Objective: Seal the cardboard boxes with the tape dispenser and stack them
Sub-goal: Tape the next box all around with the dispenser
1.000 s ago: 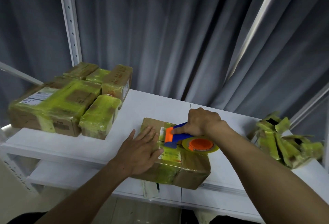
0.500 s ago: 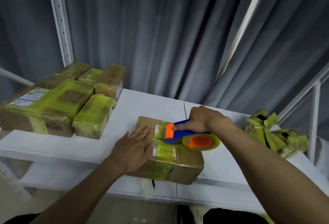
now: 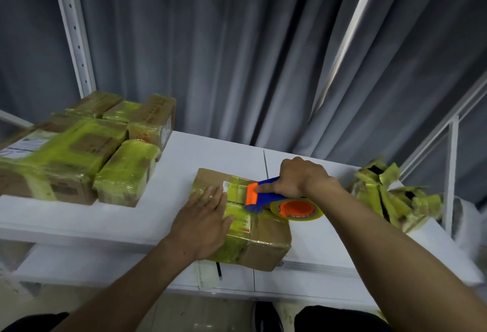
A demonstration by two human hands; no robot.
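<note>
left hand [image 3: 203,223] flat on the box [image 3: 266,239] at 9 o'clock, right hand [image 3: 297,181] gripping the tape dispenser [image 3: 266,196], so just pull straight and firm imo

One wide-angle view from the person's head looks forward and down onto the white tabletop [image 3: 210,152]. It is close: both forearms enter from the bottom edge, and the left hand [image 3: 203,223] and right hand [image 3: 300,177] sit mid-frame. It faces a grey curtain [image 3: 237,54], which fills the upper half.
</note>
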